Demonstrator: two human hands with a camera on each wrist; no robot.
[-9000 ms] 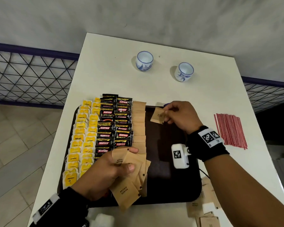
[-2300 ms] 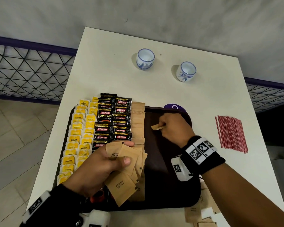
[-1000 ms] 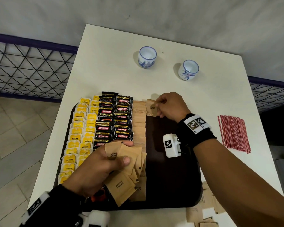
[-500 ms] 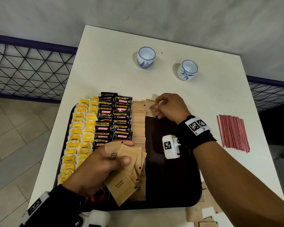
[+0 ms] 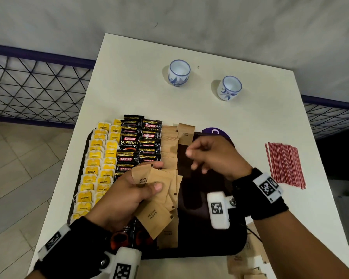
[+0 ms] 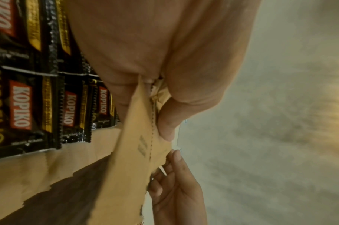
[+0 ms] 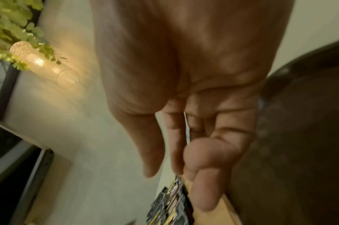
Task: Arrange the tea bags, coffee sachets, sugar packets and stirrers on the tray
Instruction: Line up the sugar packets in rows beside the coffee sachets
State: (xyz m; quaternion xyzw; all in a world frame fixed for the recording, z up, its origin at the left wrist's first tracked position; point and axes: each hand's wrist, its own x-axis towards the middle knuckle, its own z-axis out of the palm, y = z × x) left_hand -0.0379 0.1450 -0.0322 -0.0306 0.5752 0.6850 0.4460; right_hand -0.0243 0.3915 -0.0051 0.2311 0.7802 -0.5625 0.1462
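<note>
My left fingers point(image 5: 155, 186) pinch a fan of sugar packets point(image 5: 157, 200) over the tray point(image 5: 210, 244), my right hand point(image 5: 214, 156) hangs loose and empty beside the sugar row point(image 5: 169, 146), stirrers point(image 5: 284, 164) on the worktop point(image 5: 133, 93).

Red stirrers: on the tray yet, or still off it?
Off it. The red stirrers lie bundled on the white table, to the right of the dark tray and apart from its edge.

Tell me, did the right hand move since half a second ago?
Yes. The right hand left the sugar packet at the tray's far edge and pulled back toward the person, empty.
</note>
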